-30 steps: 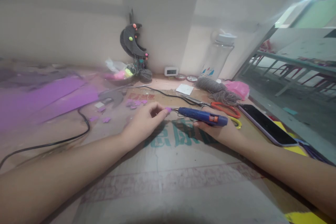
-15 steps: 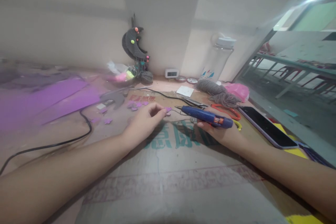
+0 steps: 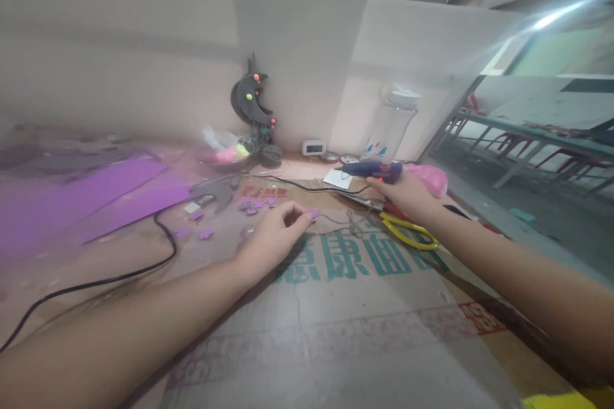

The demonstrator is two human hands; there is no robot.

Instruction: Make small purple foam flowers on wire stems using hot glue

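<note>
My left hand [image 3: 283, 230] pinches a small purple flower cutout [image 3: 313, 213] between thumb and fingertips, low over the printed cardboard sheet [image 3: 336, 307]. A thin grey string [image 3: 338, 222] trails from beside the cutout toward the right. Farther back, my right hand [image 3: 400, 193] is wrapped around a blue glue gun [image 3: 367, 169], whose tip points left over a small white square [image 3: 338, 179]. A red light shows on the gun near my fingers. Scissors with yellow handles [image 3: 407, 233] lie just below my right wrist. More purple flower cutouts [image 3: 258, 203] rest left of centre.
Purple sheets [image 3: 119, 185] and a black cord [image 3: 96, 282] lie on the left. A dark crescent ornament [image 3: 252, 99], a small white clock [image 3: 313, 147] and a clear bottle [image 3: 389, 128] stand along the wall. A pink bag [image 3: 426, 177] sits behind my right hand.
My right hand has carried the glue gun back and away from the cutout, toward the white square. My left hand keeps its pinch on the cutout. The view has tilted slightly.
</note>
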